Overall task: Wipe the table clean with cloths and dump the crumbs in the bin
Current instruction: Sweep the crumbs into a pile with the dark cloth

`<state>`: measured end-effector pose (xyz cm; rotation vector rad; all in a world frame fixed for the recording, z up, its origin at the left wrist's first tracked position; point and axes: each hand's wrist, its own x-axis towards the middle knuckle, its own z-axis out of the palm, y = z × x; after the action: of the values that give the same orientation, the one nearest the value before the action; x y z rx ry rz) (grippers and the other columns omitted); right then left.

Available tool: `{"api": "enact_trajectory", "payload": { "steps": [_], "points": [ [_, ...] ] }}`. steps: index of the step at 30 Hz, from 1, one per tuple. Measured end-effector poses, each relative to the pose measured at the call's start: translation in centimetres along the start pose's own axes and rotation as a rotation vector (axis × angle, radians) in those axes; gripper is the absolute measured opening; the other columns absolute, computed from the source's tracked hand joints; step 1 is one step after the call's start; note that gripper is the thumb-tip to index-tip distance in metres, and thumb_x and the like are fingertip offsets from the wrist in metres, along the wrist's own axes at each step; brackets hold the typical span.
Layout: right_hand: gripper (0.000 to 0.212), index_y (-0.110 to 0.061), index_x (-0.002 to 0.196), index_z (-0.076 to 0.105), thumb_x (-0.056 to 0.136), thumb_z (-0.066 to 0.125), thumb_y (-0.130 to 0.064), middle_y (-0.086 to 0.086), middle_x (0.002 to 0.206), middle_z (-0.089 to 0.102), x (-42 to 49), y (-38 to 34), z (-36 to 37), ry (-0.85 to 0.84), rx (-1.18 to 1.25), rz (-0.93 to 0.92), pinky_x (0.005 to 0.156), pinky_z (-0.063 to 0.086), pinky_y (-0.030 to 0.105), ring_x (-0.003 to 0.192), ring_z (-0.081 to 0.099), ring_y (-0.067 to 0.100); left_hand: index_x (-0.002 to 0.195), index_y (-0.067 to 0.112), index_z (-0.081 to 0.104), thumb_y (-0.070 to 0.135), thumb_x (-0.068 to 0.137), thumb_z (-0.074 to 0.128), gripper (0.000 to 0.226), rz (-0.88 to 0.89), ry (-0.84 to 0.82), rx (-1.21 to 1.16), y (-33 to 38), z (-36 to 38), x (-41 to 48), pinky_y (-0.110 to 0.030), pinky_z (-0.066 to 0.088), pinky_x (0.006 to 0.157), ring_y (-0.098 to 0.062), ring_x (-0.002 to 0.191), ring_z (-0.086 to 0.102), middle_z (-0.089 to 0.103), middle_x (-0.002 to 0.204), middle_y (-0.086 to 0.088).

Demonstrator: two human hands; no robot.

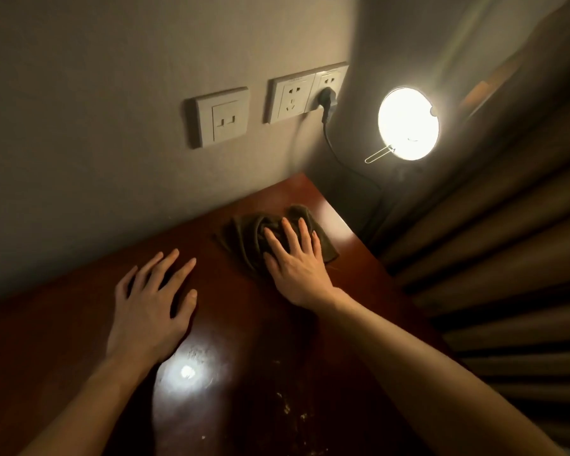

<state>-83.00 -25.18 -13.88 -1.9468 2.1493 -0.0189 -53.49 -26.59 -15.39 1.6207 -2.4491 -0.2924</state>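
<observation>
We see a glossy dark red table (79, 340) against a wall. No writing is readable. Our right hand (295, 261) presses flat, fingers spread, on a crumpled dark cloth (244, 238) near the far right corner. Our left hand (148, 304) rests open on bare wood. Pale crumbs (293, 413) lie nearer us.

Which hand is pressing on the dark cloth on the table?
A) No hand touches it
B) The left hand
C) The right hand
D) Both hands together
C: the right hand lies flat with spread fingers on the crumpled cloth near the far corner of the table, while the left hand rests on bare wood beside it, apart from the cloth.
</observation>
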Motion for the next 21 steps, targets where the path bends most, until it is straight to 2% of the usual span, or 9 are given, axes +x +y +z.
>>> {"api": "enact_trajectory", "payload": {
  "steps": [4,9,13,16,17,19,21],
  "points": [
    [0.059,-0.050,0.162,0.012,0.106,0.021,-0.065,-0.003,0.175,-0.002,1.6,3.5,-0.9,-0.018,-0.044,-0.047,0.128,-0.003,0.055,0.159,-0.015,0.028,0.158,0.041,0.041,0.056,0.100,0.034,0.060,-0.002,-0.003,-0.010,0.0,0.0,0.1,-0.046,0.016,0.126,-0.014,0.158,0.022,0.034,0.168,0.008],
    [0.060,-0.048,0.163,0.010,0.106,0.013,-0.067,0.000,0.175,-0.004,4.0,4.5,-1.7,-0.017,0.005,0.114,0.127,-0.013,0.051,0.158,-0.021,0.029,0.157,0.042,0.042,0.057,0.099,0.035,0.060,-0.002,0.007,-0.015,0.0,-0.1,0.0,-0.044,0.014,0.126,-0.013,0.157,0.022,0.034,0.168,0.009],
    [0.057,-0.045,0.162,0.018,0.107,0.013,-0.060,0.001,0.174,0.008,0.1,2.5,0.0,0.071,0.015,0.203,0.129,-0.002,0.053,0.160,-0.010,0.029,0.157,0.041,0.043,0.055,0.100,0.037,0.059,-0.001,0.001,-0.013,0.0,-0.2,0.0,-0.044,0.014,0.126,-0.014,0.157,0.023,0.035,0.168,0.008],
    [0.060,-0.039,0.162,0.028,0.106,0.017,-0.057,0.000,0.173,0.017,-4.1,0.5,0.8,0.102,-0.015,0.094,0.128,0.008,0.055,0.161,0.000,0.031,0.157,0.040,0.043,0.054,0.100,0.038,0.059,-0.001,0.009,-0.011,0.1,-0.1,-0.1,-0.043,0.014,0.125,-0.015,0.157,0.024,0.036,0.167,0.007],
    [0.059,-0.036,0.163,0.027,0.107,0.019,-0.054,-0.001,0.173,0.016,-4.9,0.0,0.9,0.079,-0.037,0.034,0.129,0.006,0.055,0.161,-0.002,0.031,0.157,0.040,0.044,0.054,0.100,0.038,0.059,-0.002,0.017,-0.013,0.1,-0.1,-0.1,-0.044,0.014,0.125,-0.015,0.157,0.024,0.036,0.167,0.006],
    [0.058,-0.032,0.165,0.019,0.111,0.019,-0.051,-0.004,0.174,0.006,-4.8,-0.7,0.7,0.007,-0.070,-0.074,0.128,-0.008,0.048,0.160,-0.012,0.028,0.156,0.039,0.045,0.054,0.100,0.038,0.059,-0.001,0.025,-0.009,0.2,0.0,0.0,-0.045,0.016,0.125,-0.015,0.157,0.025,0.037,0.167,0.006],
    [0.059,-0.030,0.166,0.019,0.111,0.018,-0.052,-0.005,0.174,0.006,-2.3,-1.3,0.3,0.001,-0.052,-0.171,0.129,-0.007,0.047,0.160,-0.010,0.027,0.156,0.040,0.045,0.054,0.100,0.038,0.059,0.002,0.018,-0.003,0.1,0.1,0.1,-0.046,0.017,0.125,-0.015,0.157,0.025,0.037,0.167,0.007]
  ]
}}
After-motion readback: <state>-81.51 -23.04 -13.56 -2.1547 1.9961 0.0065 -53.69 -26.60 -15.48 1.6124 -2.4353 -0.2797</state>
